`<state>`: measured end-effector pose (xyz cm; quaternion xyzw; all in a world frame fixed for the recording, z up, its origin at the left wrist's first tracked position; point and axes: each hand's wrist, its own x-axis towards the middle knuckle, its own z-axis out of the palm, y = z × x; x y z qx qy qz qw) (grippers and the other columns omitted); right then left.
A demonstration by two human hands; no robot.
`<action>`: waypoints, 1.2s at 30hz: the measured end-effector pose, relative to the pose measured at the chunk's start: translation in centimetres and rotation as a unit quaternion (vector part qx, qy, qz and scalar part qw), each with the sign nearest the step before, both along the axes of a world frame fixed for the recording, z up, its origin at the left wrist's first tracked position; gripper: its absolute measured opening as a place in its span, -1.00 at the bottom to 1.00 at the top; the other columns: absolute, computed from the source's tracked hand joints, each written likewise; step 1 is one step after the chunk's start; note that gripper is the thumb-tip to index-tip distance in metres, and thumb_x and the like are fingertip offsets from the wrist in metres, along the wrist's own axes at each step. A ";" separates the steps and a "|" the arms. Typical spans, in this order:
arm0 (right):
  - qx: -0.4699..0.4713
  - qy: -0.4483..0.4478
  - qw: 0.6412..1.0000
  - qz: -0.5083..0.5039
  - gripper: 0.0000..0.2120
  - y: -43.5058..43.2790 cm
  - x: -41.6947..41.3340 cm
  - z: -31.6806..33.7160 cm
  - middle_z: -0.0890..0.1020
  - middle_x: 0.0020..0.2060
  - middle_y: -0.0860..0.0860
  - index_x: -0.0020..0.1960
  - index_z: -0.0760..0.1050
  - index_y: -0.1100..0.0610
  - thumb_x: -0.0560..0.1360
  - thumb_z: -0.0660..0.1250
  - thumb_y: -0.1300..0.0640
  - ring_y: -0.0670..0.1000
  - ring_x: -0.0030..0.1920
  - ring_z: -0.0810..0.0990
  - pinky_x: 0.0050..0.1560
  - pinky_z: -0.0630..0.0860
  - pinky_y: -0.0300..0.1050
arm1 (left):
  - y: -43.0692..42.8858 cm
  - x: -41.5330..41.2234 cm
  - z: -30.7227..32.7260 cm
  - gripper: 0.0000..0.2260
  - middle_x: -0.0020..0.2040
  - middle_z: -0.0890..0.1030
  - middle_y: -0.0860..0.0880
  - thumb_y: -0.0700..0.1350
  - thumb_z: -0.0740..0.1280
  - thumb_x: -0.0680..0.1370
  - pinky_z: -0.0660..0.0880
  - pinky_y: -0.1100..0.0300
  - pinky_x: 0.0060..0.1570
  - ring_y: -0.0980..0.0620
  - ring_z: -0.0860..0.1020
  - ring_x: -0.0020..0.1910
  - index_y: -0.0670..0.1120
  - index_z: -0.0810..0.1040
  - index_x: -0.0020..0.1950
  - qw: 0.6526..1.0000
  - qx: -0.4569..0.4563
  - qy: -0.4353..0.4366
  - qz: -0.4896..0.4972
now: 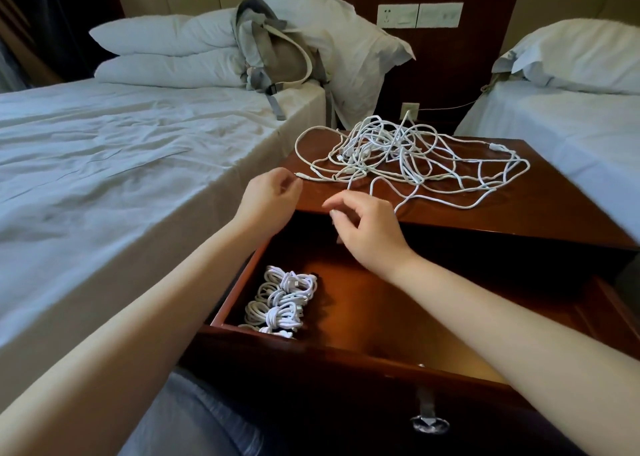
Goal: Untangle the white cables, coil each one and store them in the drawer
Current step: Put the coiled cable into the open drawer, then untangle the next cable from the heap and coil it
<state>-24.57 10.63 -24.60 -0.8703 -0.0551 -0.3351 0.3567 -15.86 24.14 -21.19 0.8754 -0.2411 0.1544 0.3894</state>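
Observation:
A tangle of white cables (408,154) lies spread over the top of the dark wooden nightstand (540,209). Below it the drawer (346,355) stands pulled out, with several coiled white cables (280,299) bunched in its left part. My left hand (268,199) hovers at the nightstand's left front corner, fingers loosely curled and holding nothing, just short of a cable end. My right hand (367,228) hangs over the front edge above the drawer, fingers relaxed and spread, also holding nothing.
A bed with a white sheet (121,164) runs along the left, bearing pillows and a grey backpack (277,57). A second bed (571,119) is at the right. Wall sockets (419,15) sit behind the nightstand. The drawer's metal handle (427,421) faces me.

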 end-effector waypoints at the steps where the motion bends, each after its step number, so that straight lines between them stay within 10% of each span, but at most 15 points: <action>1: 0.003 -0.022 1.000 -0.013 -0.84 -0.5 0.0 0.4 0.57 -0.23 -0.13 -0.05 0.61 0.19 0.48 0.26 0.28 -0.16 -0.33 0.51 -0.20 0.45 -0.32 | -1.0 -0.1 0.4 -0.80 -0.16 0.56 -0.06 -0.13 0.24 0.57 0.27 0.22 -0.23 0.01 0.48 -0.15 -0.24 0.58 -0.03 1.000 -0.017 -0.007 -0.007; 11: -0.010 0.007 0.985 -0.170 -0.82 -8.6 0.4 1.5 0.58 -0.21 -0.06 0.03 0.58 0.14 0.52 0.24 0.27 -0.20 -0.32 0.43 -0.24 0.40 -0.28 | -8.4 0.9 0.7 -0.85 -0.15 0.53 -0.03 -0.14 0.22 0.54 0.27 0.24 -0.20 0.03 0.45 -0.14 -0.18 0.55 -0.02 0.999 -0.042 0.026 -0.015; 20: -0.126 0.107 0.984 -0.069 -0.81 -11.7 1.8 1.1 0.56 -0.06 -0.01 0.07 0.56 0.11 0.48 0.36 0.08 0.00 -0.07 0.54 -0.04 0.54 0.03 | -11.0 4.4 1.0 -0.85 -0.25 0.52 -0.04 -0.20 0.26 0.52 0.25 0.24 -0.26 0.01 0.44 -0.22 -0.25 0.56 -0.14 0.996 -0.057 -0.057 -0.032; 31: -0.158 0.159 0.962 -0.159 -0.93 -14.4 0.3 0.8 0.52 -0.12 -0.07 -0.05 0.50 0.07 0.49 0.27 0.12 -0.03 -0.05 0.46 -0.09 0.44 -0.10 | -12.7 2.6 -0.7 -0.77 -0.29 0.50 0.04 0.06 0.32 0.52 0.42 0.15 -0.21 0.02 0.50 -0.21 -0.06 0.48 -0.25 0.953 0.227 -0.012 -0.202; 36: -0.214 0.151 0.949 -0.174 -0.92 -14.4 -0.6 0.5 0.48 -0.33 -0.08 -0.02 0.36 0.04 0.60 0.17 0.04 0.06 -0.25 0.52 -0.25 0.42 -0.09 | -11.9 2.7 -1.2 -0.79 -0.26 0.55 -0.04 -0.05 0.29 0.55 0.43 0.12 -0.17 -0.02 0.51 -0.20 -0.12 0.51 -0.24 0.980 0.125 -0.011 -0.155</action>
